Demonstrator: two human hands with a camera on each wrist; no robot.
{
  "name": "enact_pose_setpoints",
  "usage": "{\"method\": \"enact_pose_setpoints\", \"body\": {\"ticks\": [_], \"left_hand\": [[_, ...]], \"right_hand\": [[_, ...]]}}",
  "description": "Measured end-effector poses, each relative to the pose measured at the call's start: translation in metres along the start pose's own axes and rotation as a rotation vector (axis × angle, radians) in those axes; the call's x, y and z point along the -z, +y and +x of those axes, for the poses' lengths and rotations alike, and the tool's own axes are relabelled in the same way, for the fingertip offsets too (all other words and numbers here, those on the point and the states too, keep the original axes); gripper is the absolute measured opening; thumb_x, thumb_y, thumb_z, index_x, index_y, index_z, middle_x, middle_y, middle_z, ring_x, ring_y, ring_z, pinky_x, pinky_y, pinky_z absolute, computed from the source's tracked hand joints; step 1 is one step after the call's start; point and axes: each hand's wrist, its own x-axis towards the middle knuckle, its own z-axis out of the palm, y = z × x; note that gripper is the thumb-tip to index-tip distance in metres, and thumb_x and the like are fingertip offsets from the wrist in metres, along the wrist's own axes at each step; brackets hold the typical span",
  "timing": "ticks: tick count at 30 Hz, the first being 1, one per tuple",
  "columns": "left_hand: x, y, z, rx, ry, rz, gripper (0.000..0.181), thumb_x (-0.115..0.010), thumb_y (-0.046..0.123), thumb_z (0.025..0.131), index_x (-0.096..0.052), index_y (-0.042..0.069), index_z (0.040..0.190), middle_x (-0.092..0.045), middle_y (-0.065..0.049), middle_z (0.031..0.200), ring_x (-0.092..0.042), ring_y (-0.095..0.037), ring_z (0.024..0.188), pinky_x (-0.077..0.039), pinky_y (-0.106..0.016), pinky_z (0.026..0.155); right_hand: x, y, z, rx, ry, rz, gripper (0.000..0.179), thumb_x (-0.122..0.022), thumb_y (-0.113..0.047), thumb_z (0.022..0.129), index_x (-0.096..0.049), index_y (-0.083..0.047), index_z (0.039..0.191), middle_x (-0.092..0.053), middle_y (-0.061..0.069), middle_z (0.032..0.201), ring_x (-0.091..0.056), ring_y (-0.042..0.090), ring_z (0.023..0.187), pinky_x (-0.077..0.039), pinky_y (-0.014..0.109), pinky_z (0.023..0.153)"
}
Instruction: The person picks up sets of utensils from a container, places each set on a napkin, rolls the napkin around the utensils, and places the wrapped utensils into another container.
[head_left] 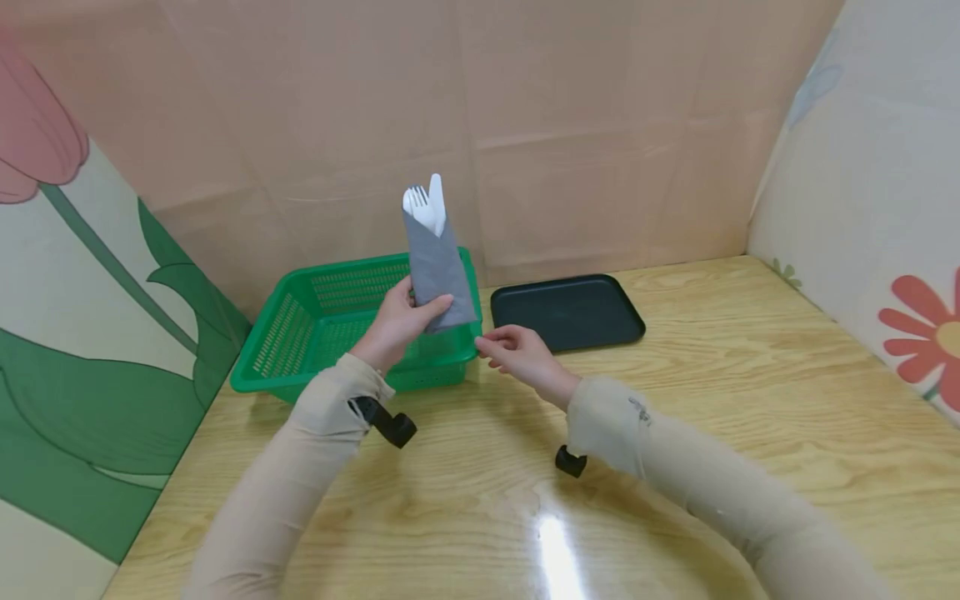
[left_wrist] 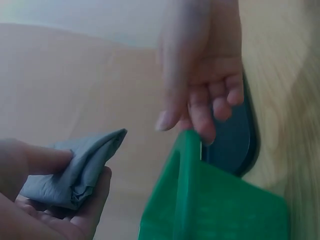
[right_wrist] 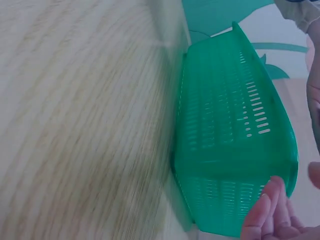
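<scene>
My left hand [head_left: 396,323] grips the lower end of a folded grey napkin [head_left: 435,265], thumb across its front. Out of the top of this pouch stick a fork [head_left: 422,210] and a knife [head_left: 437,198], both pale. In the left wrist view, the napkin's folded bottom end [left_wrist: 75,180] shows between thumb and fingers. A green plastic basket [head_left: 431,377] stands below and behind that hand. By the basket's front right corner is my right hand [head_left: 523,358], fingertips right at the rim. The right wrist view shows its fingers [right_wrist: 270,212] nearly straight, the thumb apart from them.
A black rectangular tray [head_left: 566,312] lies on the wooden table [head_left: 712,350] to the right of the basket, near the back. Brown covering [head_left: 600,150] hangs behind the table. Printed floral panels [head_left: 862,208] stand at both sides.
</scene>
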Motion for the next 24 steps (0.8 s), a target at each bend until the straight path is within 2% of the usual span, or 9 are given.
{"method": "enact_pose_setpoints", "body": {"ticks": [9,13,17,21,24], "left_hand": [[0.025,0.006,0.023,0.058,-0.016,0.132,0.055,-0.058,0.021,0.092,-0.034,0.009,0.141,-0.047,-0.016,0.137,-0.049,-0.03,0.123,-0.04,-0.043,0.103],[0.034,0.01,0.036,0.081,-0.031,0.145,0.059,-0.056,0.021,0.093,-0.029,0.009,0.143,-0.043,-0.016,0.14,-0.046,-0.031,0.126,-0.039,-0.043,0.104],[0.039,0.011,0.05,0.106,-0.072,0.114,0.061,-0.054,0.016,0.093,-0.024,0.007,0.145,-0.039,-0.018,0.143,-0.044,-0.032,0.129,-0.037,-0.043,0.106],[0.041,0.007,0.065,0.12,-0.128,0.089,0.063,-0.052,0.008,0.093,-0.019,0.003,0.146,-0.034,-0.021,0.146,-0.04,-0.035,0.132,-0.035,-0.045,0.108],[0.044,0.004,0.077,0.139,-0.175,0.127,0.065,-0.052,0.005,0.092,-0.016,0.002,0.146,-0.031,-0.022,0.147,-0.037,-0.036,0.134,-0.033,-0.047,0.109]], "right_hand": [[-0.005,-0.002,0.005,-0.017,0.022,-0.022,0.039,-0.055,-0.025,0.094,-0.052,0.005,0.119,-0.063,0.025,0.115,-0.059,0.036,0.102,-0.048,0.046,0.092],[-0.005,-0.002,0.006,-0.025,0.019,-0.018,0.037,-0.056,-0.024,0.094,-0.053,0.005,0.117,-0.064,0.024,0.112,-0.06,0.033,0.096,-0.05,0.039,0.086],[-0.005,-0.003,0.005,-0.027,0.019,-0.016,0.036,-0.057,-0.022,0.093,-0.054,0.005,0.116,-0.067,0.021,0.107,-0.061,0.029,0.091,-0.051,0.037,0.083],[-0.005,-0.004,0.005,-0.048,0.011,-0.006,0.036,-0.056,-0.023,0.093,-0.053,0.004,0.117,-0.066,0.021,0.109,-0.06,0.028,0.09,-0.049,0.042,0.088],[-0.005,-0.004,0.005,-0.055,0.007,-0.007,0.036,-0.056,-0.023,0.093,-0.053,0.003,0.118,-0.065,0.022,0.11,-0.06,0.025,0.089,-0.048,0.043,0.089]]}}
